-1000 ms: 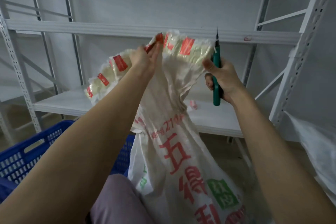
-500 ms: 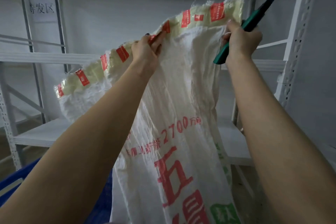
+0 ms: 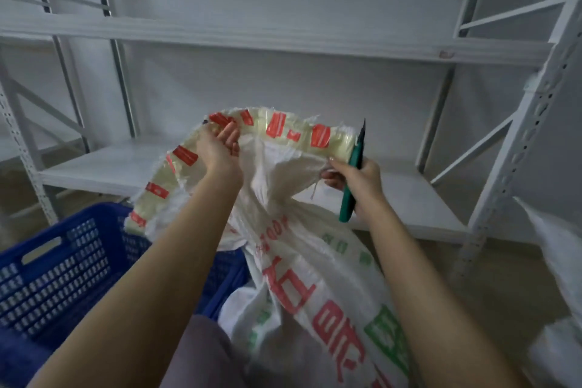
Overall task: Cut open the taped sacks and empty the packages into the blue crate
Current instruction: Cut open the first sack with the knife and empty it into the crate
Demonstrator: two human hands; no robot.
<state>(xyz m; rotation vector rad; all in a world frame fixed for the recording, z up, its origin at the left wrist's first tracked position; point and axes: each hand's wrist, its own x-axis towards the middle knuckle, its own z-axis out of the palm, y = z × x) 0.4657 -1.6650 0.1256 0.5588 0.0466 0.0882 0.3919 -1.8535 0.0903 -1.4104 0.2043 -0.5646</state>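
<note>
Sack (image 3: 315, 277) lowered from overhead, beside blue crate (image 3: 63, 277) right edge. Left hand (image 3: 217, 151) grips taped mouth (image 3: 283, 129); right hand (image 3: 356, 179) clenches green utility knife (image 3: 347, 203), pinching fabric. Cut extent unclear; no packages visible, so emptying likely remains.

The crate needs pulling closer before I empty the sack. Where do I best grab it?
Grip the oblong handle slot just under the blue crate's rim, reaching down from above: fingers hook through it, while the mesh holes elsewhere are too small.
</note>
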